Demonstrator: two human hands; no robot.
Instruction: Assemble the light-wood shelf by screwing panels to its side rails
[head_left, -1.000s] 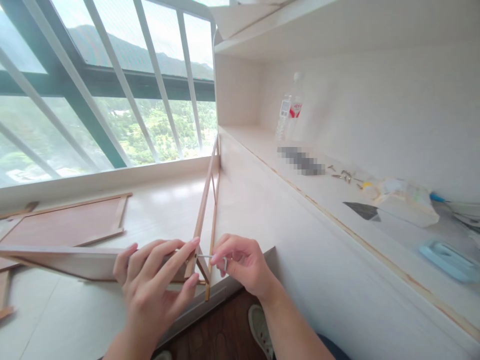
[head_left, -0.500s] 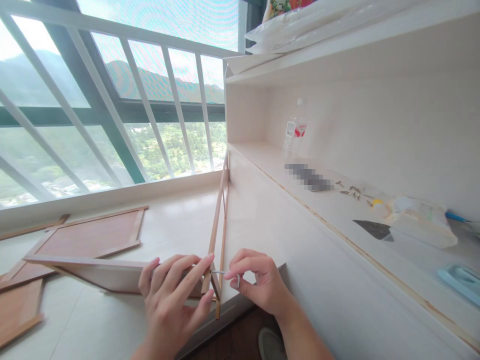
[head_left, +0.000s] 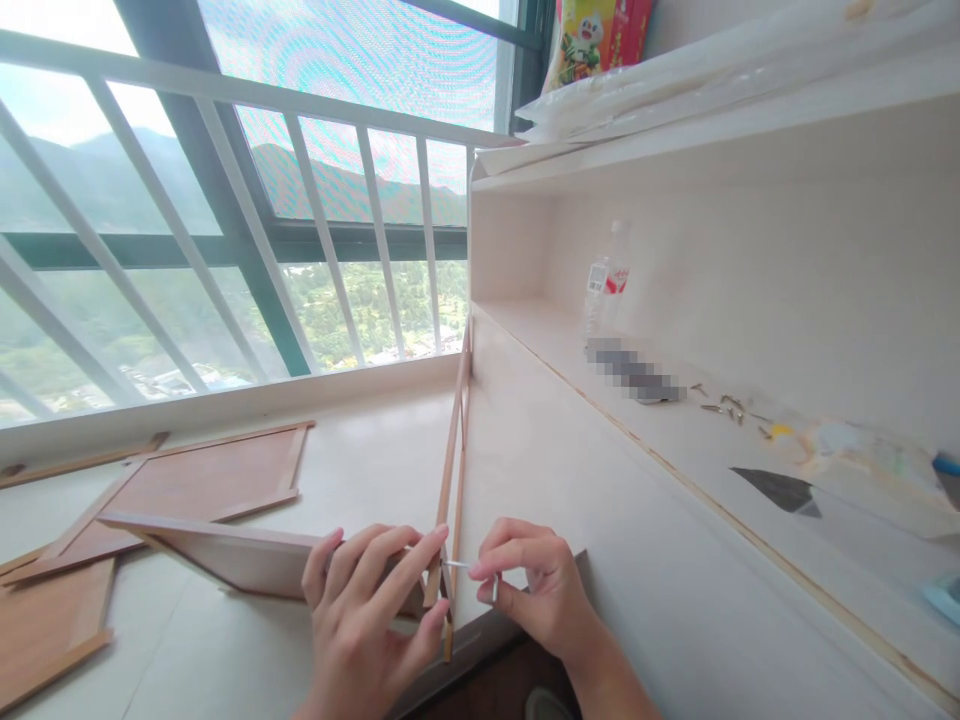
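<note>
My left hand (head_left: 371, 610) is closed around the corner where a framed wooden panel (head_left: 225, 545) meets a slim wooden frame (head_left: 451, 450). Its fingers lie over the top edge, with the thumb near the joint. Between the fingertips of my right hand (head_left: 536, 585) is a thin L-shaped hex key (head_left: 459, 565). The key's long arm points left and its tip reaches the frame at the joint; its short arm hangs below my fingers. Any screw head at the tip is too small to make out.
More wooden panels (head_left: 202, 480) lie at the left on the pale surface. On the right-hand shelf are a plastic bottle (head_left: 606, 285), several screws (head_left: 731, 405), a dark triangular piece (head_left: 776, 490) and a plastic bag (head_left: 870, 470). White railings (head_left: 315, 200) stand before the window.
The view has shifted, so everything appears a little further right and lower. Both hands keep their hold, with the hex key still at the joint.
</note>
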